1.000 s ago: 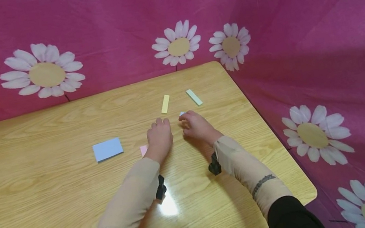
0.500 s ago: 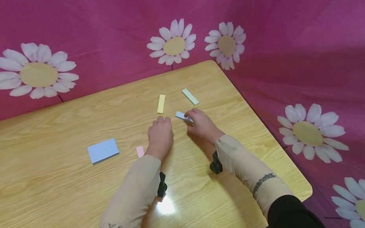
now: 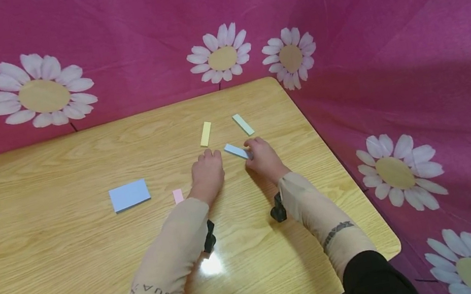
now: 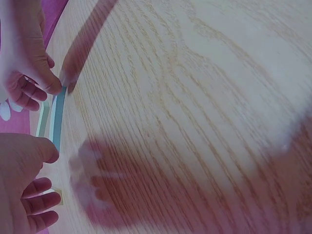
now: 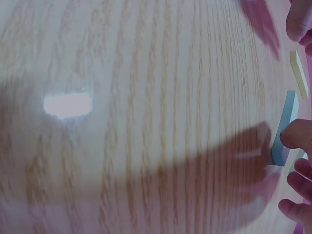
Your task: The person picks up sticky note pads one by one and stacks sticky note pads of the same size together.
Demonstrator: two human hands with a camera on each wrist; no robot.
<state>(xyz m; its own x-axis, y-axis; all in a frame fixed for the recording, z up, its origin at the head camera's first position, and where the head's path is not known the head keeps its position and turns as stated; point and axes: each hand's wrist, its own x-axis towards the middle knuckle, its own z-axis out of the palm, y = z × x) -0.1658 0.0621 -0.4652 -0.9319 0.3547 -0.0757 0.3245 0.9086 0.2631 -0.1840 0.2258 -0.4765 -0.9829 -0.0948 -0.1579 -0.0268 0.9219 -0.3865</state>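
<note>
A narrow light-blue sticky note pad (image 3: 235, 150) lies slanted on the table, its left end uncovered. My right hand (image 3: 263, 159) grips its right end; the right wrist view has the thumb pressed against the pad's near side (image 5: 287, 119). My left hand (image 3: 207, 174) hovers low to the left, fingers loosely bent and holding nothing. From the left wrist, the left thumb (image 4: 45, 147) appears close to the blue pad's end. Beyond lie a narrow yellow pad (image 3: 206, 134) and a narrow pale-green pad (image 3: 243, 124).
A larger blue note pad (image 3: 129, 195) lies to the left. A pink pad (image 3: 178, 195) is partly covered by the left forearm. The wooden table (image 3: 49, 258) ends at a rounded right edge, with a pink flowered cloth (image 3: 144, 38) behind and beside it.
My right hand has slid right along the blue pad, uncovering more of its left end. My left hand has stayed nearly still. The head view has shifted slightly.
</note>
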